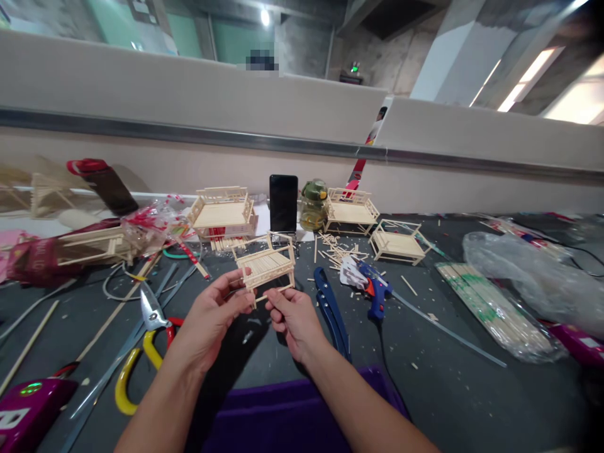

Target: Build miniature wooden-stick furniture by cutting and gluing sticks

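Observation:
A miniature wooden bed frame point(268, 267) made of thin sticks is held up over the dark table, tilted toward me. My left hand point(214, 314) grips its near left corner between thumb and fingers. At the lower front edge, my right hand point(293, 318) pinches a short thin stick point(262, 297) that touches or lies close against the frame; I cannot tell whether it is attached. Behind the model a black phone point(284, 202) stands upright. To the right of my right hand lie a dark blue cutter point(331, 311) and a blue glue gun point(376, 292) with a clear glue stick.
Similar stick models point(221, 214) stand along the back, beside a green-lidded bottle point(313, 204). Yellow-handled scissors point(151, 314) lie left of my arm. A purple tray point(283, 415) sits below my wrists. Packaged sticks point(495, 308) lie right; loose stick pieces point(346, 251) are scattered mid-table.

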### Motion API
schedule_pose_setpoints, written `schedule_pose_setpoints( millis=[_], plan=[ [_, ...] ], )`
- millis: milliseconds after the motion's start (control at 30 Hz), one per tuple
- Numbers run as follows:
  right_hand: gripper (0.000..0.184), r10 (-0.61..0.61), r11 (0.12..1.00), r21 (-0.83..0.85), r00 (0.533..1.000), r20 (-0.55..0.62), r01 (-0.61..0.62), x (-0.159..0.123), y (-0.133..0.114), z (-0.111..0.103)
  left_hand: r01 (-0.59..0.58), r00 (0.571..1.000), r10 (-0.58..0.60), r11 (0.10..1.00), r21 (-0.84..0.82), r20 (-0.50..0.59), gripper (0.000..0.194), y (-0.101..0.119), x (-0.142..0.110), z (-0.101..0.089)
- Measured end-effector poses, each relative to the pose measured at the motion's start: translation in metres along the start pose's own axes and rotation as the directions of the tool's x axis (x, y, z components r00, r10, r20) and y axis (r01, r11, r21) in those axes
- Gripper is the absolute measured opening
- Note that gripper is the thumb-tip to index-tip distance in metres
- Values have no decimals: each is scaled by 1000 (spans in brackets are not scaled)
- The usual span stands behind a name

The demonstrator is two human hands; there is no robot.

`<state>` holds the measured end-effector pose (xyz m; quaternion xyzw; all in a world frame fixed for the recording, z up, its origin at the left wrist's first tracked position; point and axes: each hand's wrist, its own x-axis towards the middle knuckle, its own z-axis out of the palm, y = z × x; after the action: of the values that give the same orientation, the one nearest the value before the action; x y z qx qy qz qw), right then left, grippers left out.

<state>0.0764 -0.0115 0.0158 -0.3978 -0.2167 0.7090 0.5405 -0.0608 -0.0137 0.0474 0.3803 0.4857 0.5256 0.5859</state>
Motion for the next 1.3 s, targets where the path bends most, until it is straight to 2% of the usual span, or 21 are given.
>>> schedule_pose_setpoints(
  millis=[133,600,800,900,1000,1300],
  plan=[
    [41,-3,1000,1,1000,6,3,0,0,0,-4,1000,5,1000,15,-21,64,2,-2,2],
    [40,-10,1000,0,1000,13,10,1,1,-1,-4,999,6,998,55,-38,56,3,-1,1],
    [40,-8,1000,-6,1000,2,8,2,2,-2,-22,997,28,995,94,-71,71,1,-1,0],
    [41,-10,1000,-6,1000,3,10,2,1,-3,-53,995,67,983,178,-72,70,2,-2,2],
    [41,-14,1000,-5,1000,6,14,3,0,-3,-95,992,110,971,218,-57,72,2,-5,7],
    [42,-24,1000,0,1000,12,24,4,0,-6,-130,991,116,947,295,65,83,-5,-4,6]
  ],
)
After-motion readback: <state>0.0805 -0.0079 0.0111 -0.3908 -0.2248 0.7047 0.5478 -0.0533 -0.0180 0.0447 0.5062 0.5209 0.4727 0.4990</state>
